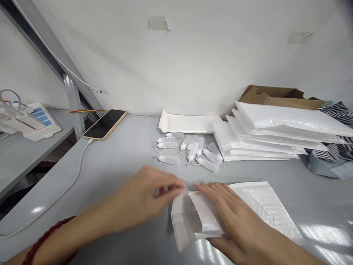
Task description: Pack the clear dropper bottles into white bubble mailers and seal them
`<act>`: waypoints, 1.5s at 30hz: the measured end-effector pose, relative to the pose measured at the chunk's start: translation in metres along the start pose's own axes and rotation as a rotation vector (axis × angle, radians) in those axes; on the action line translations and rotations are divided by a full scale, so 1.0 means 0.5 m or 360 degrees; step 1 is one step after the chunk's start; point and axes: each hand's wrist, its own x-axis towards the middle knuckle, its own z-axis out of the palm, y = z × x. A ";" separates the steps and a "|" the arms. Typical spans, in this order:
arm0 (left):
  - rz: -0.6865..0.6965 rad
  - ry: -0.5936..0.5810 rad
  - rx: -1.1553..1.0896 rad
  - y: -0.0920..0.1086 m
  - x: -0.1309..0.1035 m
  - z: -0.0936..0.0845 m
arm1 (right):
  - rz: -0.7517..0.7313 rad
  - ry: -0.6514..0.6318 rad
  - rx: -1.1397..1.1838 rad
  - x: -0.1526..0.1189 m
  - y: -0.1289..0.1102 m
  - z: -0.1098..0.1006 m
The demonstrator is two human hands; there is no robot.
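Observation:
A white bubble mailer (208,217) lies at the front of the grey table, its mouth gaping to the left. My right hand (231,217) grips it, fingers across the top and thumb at the lower edge. More bubble-padded white sheet (264,202) shows past that hand; the hand hides whether it is the same mailer. At the mouth's upper corner, my left hand (154,189), slightly blurred, pinches with thumb and fingertips; what is between them is unclear. Just behind lie several small translucent squeeze bottles (208,164) with thin tips and tethered caps.
White mailers (275,129) are piled at the right, before a cardboard box (278,95) and striped cloth (335,110). Flat white packets (190,123) lie by the wall. A phone (105,124) sits back left, its white cable (78,169) trailing along the table's left side.

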 end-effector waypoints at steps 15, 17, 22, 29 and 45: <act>-0.0331 0.0174 0.0453 -0.057 0.022 -0.031 | 0.0096 0.0055 0.0032 0.000 0.009 -0.001; -0.0396 0.0144 0.0243 -0.037 0.015 -0.051 | 0.0126 0.0055 0.0042 0.001 0.011 -0.001; -0.0306 -0.0194 -0.0073 -0.008 -0.003 -0.053 | 0.0141 0.0064 0.0039 0.003 0.011 0.002; -0.0280 -0.0324 0.0110 -0.016 -0.032 -0.006 | 0.0134 0.0044 0.0033 0.007 0.010 0.001; -0.0106 -0.0485 0.0194 0.030 -0.020 0.049 | -0.0009 0.0028 -0.0049 0.009 -0.012 0.008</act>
